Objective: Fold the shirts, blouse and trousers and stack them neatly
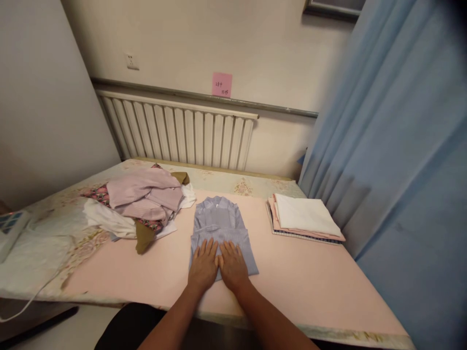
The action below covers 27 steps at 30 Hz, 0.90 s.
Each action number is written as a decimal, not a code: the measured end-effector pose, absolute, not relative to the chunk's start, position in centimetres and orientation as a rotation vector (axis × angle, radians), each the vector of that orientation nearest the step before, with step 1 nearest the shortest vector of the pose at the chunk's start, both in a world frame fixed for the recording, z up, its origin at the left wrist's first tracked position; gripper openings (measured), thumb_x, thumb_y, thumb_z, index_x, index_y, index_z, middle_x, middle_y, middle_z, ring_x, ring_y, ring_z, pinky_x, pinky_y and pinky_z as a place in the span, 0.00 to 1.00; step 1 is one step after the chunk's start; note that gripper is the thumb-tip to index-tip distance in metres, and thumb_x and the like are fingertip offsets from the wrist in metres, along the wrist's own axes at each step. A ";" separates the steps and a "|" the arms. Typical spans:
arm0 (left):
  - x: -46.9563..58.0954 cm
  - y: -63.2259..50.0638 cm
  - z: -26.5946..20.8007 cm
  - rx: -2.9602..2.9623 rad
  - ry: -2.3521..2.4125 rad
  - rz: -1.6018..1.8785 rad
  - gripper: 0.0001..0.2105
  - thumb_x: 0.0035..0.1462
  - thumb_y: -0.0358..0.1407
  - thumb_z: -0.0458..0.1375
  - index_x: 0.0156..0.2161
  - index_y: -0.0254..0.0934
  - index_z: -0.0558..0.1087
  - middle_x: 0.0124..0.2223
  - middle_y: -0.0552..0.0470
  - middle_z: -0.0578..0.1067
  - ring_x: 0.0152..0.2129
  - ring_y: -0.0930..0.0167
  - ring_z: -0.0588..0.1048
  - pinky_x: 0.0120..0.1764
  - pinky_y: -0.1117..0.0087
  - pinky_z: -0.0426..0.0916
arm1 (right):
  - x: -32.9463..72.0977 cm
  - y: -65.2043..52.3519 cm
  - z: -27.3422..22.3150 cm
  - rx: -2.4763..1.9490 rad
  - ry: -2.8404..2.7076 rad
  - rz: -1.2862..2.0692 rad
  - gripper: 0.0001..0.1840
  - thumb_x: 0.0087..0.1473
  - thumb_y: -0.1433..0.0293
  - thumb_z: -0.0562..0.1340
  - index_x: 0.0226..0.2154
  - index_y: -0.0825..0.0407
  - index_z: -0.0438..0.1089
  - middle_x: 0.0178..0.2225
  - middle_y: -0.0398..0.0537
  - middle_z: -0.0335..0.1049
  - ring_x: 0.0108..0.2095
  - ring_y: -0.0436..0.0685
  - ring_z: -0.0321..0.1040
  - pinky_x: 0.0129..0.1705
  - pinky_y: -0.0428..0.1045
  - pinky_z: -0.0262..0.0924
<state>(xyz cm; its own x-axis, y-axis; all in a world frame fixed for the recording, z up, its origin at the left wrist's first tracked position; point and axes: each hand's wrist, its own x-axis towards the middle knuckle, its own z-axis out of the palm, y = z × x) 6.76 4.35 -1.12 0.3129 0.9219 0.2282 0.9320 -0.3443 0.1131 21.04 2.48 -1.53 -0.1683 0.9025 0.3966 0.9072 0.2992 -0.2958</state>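
A blue striped shirt (222, 221) lies partly folded in front of me, its collar at the far end and its lower part doubled over toward the collar. My left hand (204, 265) rests flat on the folded part, fingers stretched out and pointing away from me. Beside it, my right hand (233, 265) lies flat on the same cloth, and the thumbs touch or nearly touch. Neither hand grasps the fabric. The near edge of the shirt is partly hidden under my hands and wrists.
Left of the shirt is a loose heap of clothes (146, 192). A stack of folded garments (306, 216), white on top, lies to the right. Pink cloth (299, 277) covers the table. Beyond are a radiator (182, 129) and, at right, a blue curtain (383, 146).
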 end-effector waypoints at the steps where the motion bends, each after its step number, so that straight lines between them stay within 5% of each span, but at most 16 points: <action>1: 6.8 4.4 -1.2 -2.510 -1.772 -0.410 0.25 0.63 0.38 0.43 0.64 0.39 0.58 0.67 0.49 0.57 0.64 0.59 0.52 0.61 0.52 0.51 | 21.4 2.5 -1.5 -1.612 -2.073 -0.023 0.24 0.64 0.62 0.49 0.60 0.50 0.59 0.62 0.50 0.57 0.64 0.61 0.48 0.64 0.60 0.40; 27: 3.6 3.0 -1.9 -2.592 -1.578 -0.505 0.25 0.65 0.45 0.43 0.65 0.42 0.56 0.66 0.51 0.59 0.63 0.61 0.55 0.61 0.53 0.54 | 26.7 0.1 -0.4 -1.480 -2.294 -0.008 0.27 0.62 0.59 0.54 0.61 0.51 0.58 0.63 0.52 0.55 0.64 0.61 0.48 0.64 0.61 0.45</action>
